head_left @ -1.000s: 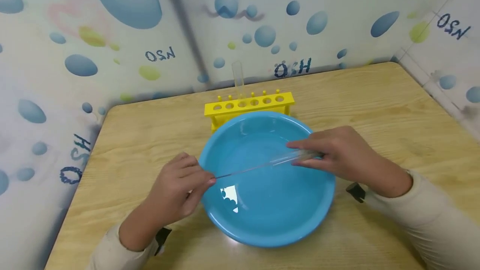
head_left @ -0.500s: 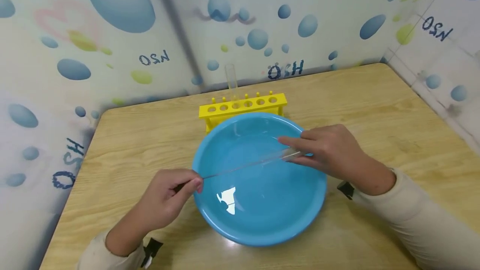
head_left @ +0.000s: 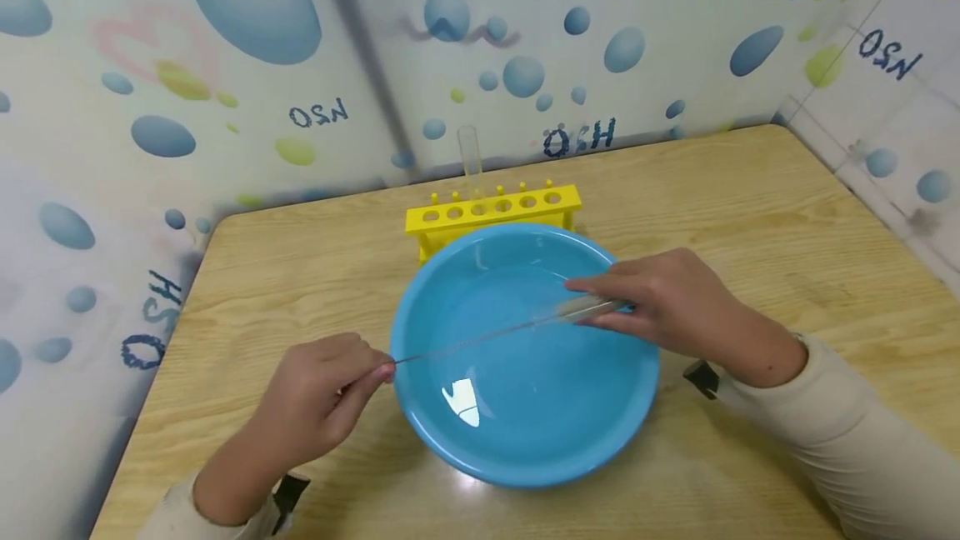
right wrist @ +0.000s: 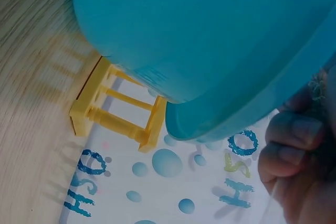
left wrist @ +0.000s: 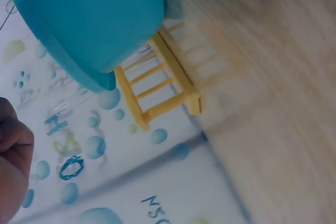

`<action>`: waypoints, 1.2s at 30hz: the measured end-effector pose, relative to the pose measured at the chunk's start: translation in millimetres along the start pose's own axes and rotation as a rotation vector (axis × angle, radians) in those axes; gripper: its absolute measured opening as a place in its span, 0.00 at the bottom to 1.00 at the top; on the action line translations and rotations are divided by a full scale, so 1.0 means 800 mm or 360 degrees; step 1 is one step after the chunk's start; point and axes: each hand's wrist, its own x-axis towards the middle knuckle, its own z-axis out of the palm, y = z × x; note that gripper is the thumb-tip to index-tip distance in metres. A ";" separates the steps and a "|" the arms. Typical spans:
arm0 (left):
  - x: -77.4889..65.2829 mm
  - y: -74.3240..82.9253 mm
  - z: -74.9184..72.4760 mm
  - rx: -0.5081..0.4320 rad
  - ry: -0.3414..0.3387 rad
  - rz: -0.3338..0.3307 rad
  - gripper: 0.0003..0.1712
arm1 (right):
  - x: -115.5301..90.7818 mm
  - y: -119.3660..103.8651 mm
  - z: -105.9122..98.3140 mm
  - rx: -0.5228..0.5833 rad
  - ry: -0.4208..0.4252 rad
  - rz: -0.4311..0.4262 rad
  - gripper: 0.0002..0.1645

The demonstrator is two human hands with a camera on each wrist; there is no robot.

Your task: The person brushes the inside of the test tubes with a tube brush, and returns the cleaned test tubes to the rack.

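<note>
Over the blue basin (head_left: pixel 525 407), my right hand (head_left: pixel 675 302) holds a clear glass test tube (head_left: pixel 573 312) between thumb and fingers, its mouth tilted toward the left. My left hand (head_left: pixel 311 394) pinches the end of the thin wire handle of a test tube brush (head_left: pixel 465 343) at the basin's left rim. The wire runs across the basin into the tube, where pale bristles show near my right fingertips. In the left wrist view only part of the left hand (left wrist: pixel 13 145) appears; curled fingers of the right hand (right wrist: pixel 291 150) show in the right wrist view.
Behind the basin stands a yellow test tube rack (head_left: pixel 491 208), with one clear tube (head_left: pixel 470 155) upright in it. Basin and rack stand on a wooden table (head_left: pixel 300 273), against a wall (head_left: pixel 247 107) printed with blue drops.
My left hand has moved left with the brush handle, past the basin's rim, and the bristles sit nearer the tube's mouth. The right hand keeps its hold on the tube.
</note>
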 end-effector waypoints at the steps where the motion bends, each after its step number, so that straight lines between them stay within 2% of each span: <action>1: -0.002 -0.002 0.000 -0.0115 -0.0036 -0.0088 0.16 | 0.000 0.000 0.000 -0.0052 0.0028 -0.0020 0.30; 6: -0.008 -0.007 0.002 -0.0615 -0.0179 -0.0494 0.17 | -0.002 0.002 0.001 -0.0331 0.0191 -0.0156 0.38; 8: -0.009 -0.008 0.002 -0.0695 -0.0209 -0.0601 0.18 | -0.003 0.003 0.001 -0.0386 0.0227 -0.0188 0.38; 10: -0.010 -0.008 0.002 -0.0689 -0.0215 -0.0619 0.18 | -0.002 0.005 0.002 -0.0374 0.0225 -0.0178 0.38; 11: -0.011 -0.009 0.002 -0.0662 -0.0211 -0.0585 0.17 | -0.002 0.005 0.002 -0.0351 0.0210 -0.0158 0.37; 13: -0.011 -0.009 0.003 -0.0492 -0.0179 -0.0451 0.15 | -0.003 0.005 0.002 -0.0274 0.0154 -0.0092 0.35; 16: -0.011 -0.009 0.003 -0.0097 -0.0077 -0.0179 0.12 | -0.003 0.004 0.002 -0.0102 0.0030 0.0041 0.31; 19: -0.008 -0.008 0.001 0.0284 0.0046 0.0026 0.20 | -0.003 0.003 0.001 0.0030 -0.0081 0.0150 0.27; 22: -0.007 -0.008 -0.001 0.0480 0.0109 0.0162 0.24 | -0.002 0.002 -0.001 0.0112 -0.0159 0.0212 0.25; 24: -0.008 -0.008 -0.001 0.0518 0.0122 0.0186 0.25 | -0.001 0.002 -0.001 0.0125 -0.0186 0.0224 0.24; 27: -0.012 -0.009 -0.003 0.0334 0.0074 0.0081 0.23 | -0.001 0.003 -0.001 0.0042 -0.0147 0.0174 0.26; 30: -0.018 -0.011 -0.006 -0.0013 -0.0004 -0.0129 0.15 | -0.002 0.004 0.000 -0.0155 0.0004 0.0037 0.30; 32: -0.022 -0.012 -0.007 -0.0210 -0.0033 -0.0229 0.14 | -0.002 0.006 0.000 -0.0255 0.0105 -0.0047 0.33; 34: -0.026 -0.014 -0.009 -0.0305 -0.0049 -0.0281 0.17 | -0.002 0.007 -0.001 -0.0263 0.0152 -0.0094 0.34; 36: -0.029 -0.015 -0.010 -0.0296 -0.0054 -0.0268 0.18 | -0.002 0.007 -0.001 -0.0180 0.0124 -0.0083 0.33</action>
